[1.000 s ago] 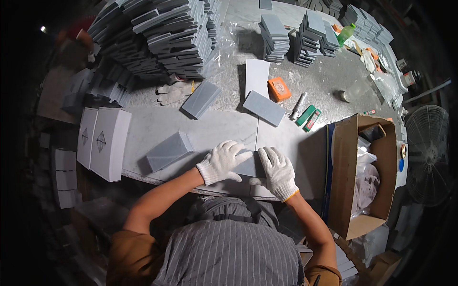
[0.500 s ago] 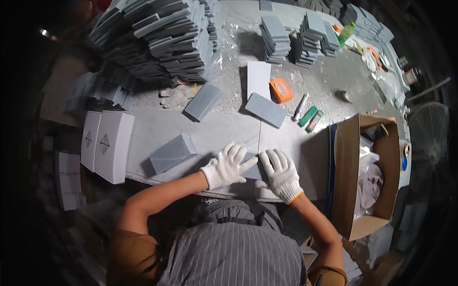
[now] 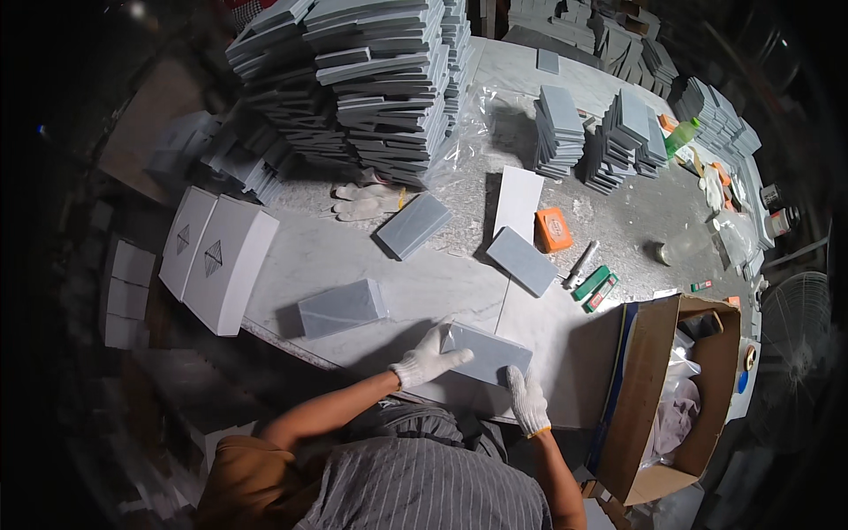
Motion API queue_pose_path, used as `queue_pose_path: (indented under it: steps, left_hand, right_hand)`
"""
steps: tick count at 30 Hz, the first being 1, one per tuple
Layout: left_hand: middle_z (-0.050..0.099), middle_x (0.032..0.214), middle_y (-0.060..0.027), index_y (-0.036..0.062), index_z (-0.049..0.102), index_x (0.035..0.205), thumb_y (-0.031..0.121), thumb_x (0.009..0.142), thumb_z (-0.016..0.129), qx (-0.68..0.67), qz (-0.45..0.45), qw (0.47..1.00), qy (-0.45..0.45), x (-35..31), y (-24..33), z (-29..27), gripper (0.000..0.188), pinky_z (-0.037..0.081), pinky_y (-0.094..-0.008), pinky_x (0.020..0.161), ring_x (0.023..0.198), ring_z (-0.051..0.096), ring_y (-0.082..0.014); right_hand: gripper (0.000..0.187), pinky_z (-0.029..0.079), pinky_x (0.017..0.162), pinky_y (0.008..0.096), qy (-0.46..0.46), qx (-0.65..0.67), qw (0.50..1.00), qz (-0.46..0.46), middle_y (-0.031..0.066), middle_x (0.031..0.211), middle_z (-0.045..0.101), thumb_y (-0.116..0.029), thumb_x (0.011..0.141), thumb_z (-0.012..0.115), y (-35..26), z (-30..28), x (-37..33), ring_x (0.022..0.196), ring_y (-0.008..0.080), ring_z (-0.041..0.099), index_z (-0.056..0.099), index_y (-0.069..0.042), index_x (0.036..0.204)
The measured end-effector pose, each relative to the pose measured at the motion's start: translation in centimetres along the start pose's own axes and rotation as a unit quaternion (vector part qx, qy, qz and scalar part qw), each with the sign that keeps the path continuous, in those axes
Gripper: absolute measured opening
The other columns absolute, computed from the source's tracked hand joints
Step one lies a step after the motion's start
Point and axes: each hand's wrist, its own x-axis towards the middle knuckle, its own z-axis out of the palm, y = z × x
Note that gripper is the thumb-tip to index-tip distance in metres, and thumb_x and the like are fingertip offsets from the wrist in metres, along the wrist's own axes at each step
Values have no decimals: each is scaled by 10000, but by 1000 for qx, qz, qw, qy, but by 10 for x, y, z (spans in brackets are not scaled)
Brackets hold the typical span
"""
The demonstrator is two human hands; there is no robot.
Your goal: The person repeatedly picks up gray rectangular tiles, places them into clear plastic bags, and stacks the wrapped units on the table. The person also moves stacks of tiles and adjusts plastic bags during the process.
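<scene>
Gripping grey slab [image 3: 488, 355] by opposite ends, slab between left fingers [image 3: 455, 358] and right fingers [image 3: 516, 380].

2 white-gloved hands [image 3: 528, 405], brown sleeve [image 3: 252, 477], grey pinstriped apron [image 3: 424, 486].

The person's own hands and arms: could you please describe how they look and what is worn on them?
The left hand and right hand wear white knitted gloves with snug cuffs. Both forearms are bare. A brown sleeve covers the upper left arm; the right sleeve is out of view.
</scene>
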Motion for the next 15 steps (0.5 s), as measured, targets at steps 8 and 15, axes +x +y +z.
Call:
queue_pose_path:
  steps: [8,15]
  left_hand:
    - [568,1311,-161,127,548,1296,455,907,620,381,32,922,-52,-10,76,-49,514,481,-475,948,1138,590,-369]
    - [624,1219,-26,110,652,1121,220,861,637,529,133,822,167,-48,-50,-66,282,481,-404,928,1117,584,-242]
  right_hand:
    - [646,433,993,470,27,-33,999,33,271,1222,636,-550,1003,429,-33,-2,-16,1161,462,579,444,-72,1437]
    - [663,446,988,450,-24,-58,995,83,258,1184,658,-537,997,454,-41,-11,-16,1138,433,605,376,-86,1478]
